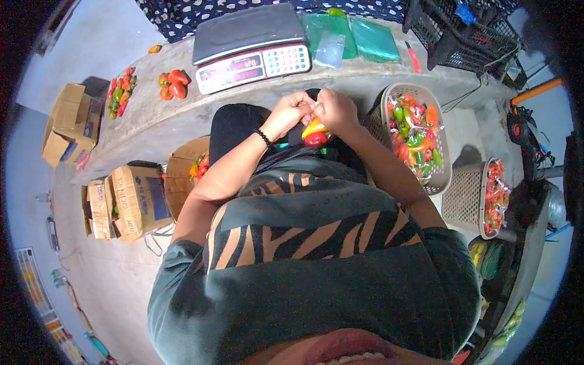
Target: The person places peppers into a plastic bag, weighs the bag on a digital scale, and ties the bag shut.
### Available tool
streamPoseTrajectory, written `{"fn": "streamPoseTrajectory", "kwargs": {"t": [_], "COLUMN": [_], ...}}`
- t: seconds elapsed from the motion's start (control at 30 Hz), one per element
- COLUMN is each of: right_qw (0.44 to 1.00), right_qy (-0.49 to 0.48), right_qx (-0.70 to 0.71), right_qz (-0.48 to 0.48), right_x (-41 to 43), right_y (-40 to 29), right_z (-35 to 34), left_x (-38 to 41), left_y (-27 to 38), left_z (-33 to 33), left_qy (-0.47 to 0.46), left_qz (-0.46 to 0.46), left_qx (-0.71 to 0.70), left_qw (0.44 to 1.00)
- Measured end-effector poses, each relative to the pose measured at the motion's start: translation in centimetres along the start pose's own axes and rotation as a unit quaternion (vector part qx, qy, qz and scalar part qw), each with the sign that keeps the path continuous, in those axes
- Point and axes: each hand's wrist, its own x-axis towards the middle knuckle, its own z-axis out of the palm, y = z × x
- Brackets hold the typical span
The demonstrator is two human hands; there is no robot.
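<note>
Both my hands meet above my lap. My left hand [292, 111] and my right hand [336, 112] pinch together the gathered top of a clear plastic bag, most of it hidden by the fingers. Below them hang a yellow-orange pepper [315, 127] and a red pepper [315, 139], which appear to be inside that bag. Beyond my hands, on the concrete ledge, stands a digital scale [253, 70] with a dark weighing plate. Left of the scale lie a cluster of orange-red peppers [178, 86] and a longer group of small red and green peppers [121, 93].
At my right, a beige plastic basket [446, 169] holds bagged peppers, with a second basket [463, 198] beyond it. Green plastic bags [374, 40], a pink-handled knife [414, 59] and black crates [456, 45] are on the ledge. Cardboard boxes [141, 200] stand at my left.
</note>
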Motion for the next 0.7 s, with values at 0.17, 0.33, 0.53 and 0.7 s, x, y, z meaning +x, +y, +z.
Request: {"fn": "streamPoseTrajectory", "kwargs": {"t": [0.17, 0.33, 0.53, 0.7], "right_qw": [0.992, 0.990, 0.981, 0.995], "right_qy": [-0.113, -0.120, -0.172, -0.066], "right_qx": [0.019, 0.024, 0.028, 0.010], "right_qz": [-0.053, -0.068, -0.083, -0.073], "right_x": [1.0, 1.3, 1.8, 0.6], "right_y": [1.3, 1.9, 2.5, 1.6], "right_z": [-1.6, -1.8, -2.0, -1.4], "left_x": [0.4, 0.1, -0.1, -0.1], "left_y": [-0.6, -0.5, 0.3, -0.4], "left_z": [0.0, 0.0, 0.9, 1.1], "left_qy": [0.004, 0.017, 0.082, 0.087], "left_qz": [0.022, 0.050, 0.069, 0.110], "left_qx": [0.103, 0.177, 0.333, 0.355], "left_qw": [0.994, 0.983, 0.937, 0.924]}}
